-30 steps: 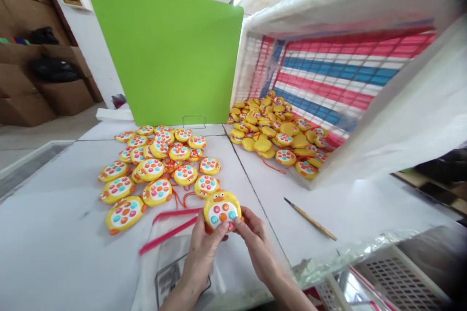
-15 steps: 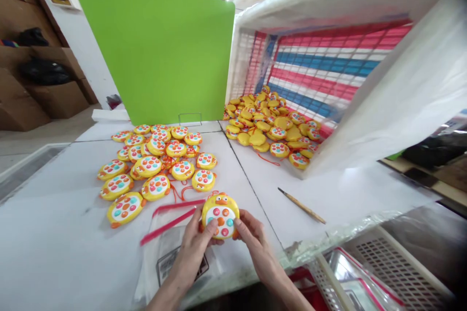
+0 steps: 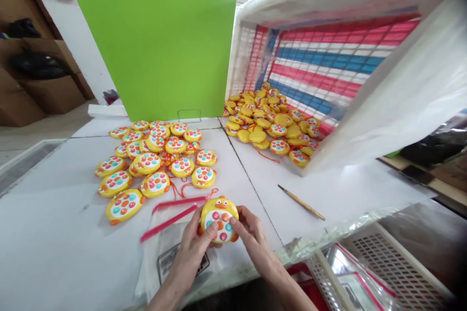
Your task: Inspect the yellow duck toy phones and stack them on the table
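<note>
Near the table's front edge, my left hand (image 3: 194, 243) and my right hand (image 3: 254, 235) grip a yellow duck-shaped toy (image 3: 220, 208) from its two sides. Its white belly with pink, orange and teal round buttons faces me, and both thumbs lie on that belly. An orange cord loop shows just above the toy. Under my left hand lies a clear zip bag (image 3: 149, 255) with a red-pink closure strip and a printed label. To the left, a group of similar duck toys (image 3: 155, 183) rests on the table, mostly belly up.
A tipped basket lined in white plastic (image 3: 328, 155) holds a heap of duck toys (image 3: 257, 136) at the right. A wooden-handled brush-like tool (image 3: 301, 202) lies before it. A green board (image 3: 153, 43) stands at the back. Below right, a white crate (image 3: 394, 257) contains clear bags.
Both hands still hold the duck toy. My right thumb has shifted left and up, further onto the belly buttons. The view has tilted slightly.
</note>
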Available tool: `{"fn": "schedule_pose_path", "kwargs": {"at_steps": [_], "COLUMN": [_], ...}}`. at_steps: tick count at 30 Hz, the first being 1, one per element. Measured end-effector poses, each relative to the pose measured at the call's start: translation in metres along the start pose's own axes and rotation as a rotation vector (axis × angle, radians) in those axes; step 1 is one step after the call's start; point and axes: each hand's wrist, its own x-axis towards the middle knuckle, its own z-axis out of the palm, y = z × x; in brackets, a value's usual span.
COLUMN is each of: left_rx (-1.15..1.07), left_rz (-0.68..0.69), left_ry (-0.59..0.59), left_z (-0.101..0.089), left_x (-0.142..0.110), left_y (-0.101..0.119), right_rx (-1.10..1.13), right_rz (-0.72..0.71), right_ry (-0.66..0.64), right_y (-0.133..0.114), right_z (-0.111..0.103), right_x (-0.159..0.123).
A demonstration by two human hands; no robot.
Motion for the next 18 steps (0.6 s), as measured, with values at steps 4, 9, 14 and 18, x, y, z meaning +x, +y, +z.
{"fn": "schedule_pose_path", "kwargs": {"at_steps": [4,9,14,18], "left_rx": [0.025,0.067,0.083,0.035], "left_rz": [0.023,0.052,0.067,0.223], "left_ry": [-0.022,-0.043,0.071,0.157], "left_z": [0.005,-0.003,-0.023,-0.026], "left_x": [-0.001,0.005,0.054,0.109], "left_y": [0.008,-0.003,0.020,0.078], "right_rx": [-0.054,0.017,0.020,-0.012], "right_rz": [0.000,0.070,0.106,0.110], "right_ry": [0.005,0.004,0.102,0.156], "right_y": [0.007,0.022,0.027,0.021], "right_z": [-0.001,0.005,-0.005,-0.029], "right_x": [0.002,0.002,0.006,0.022]}}
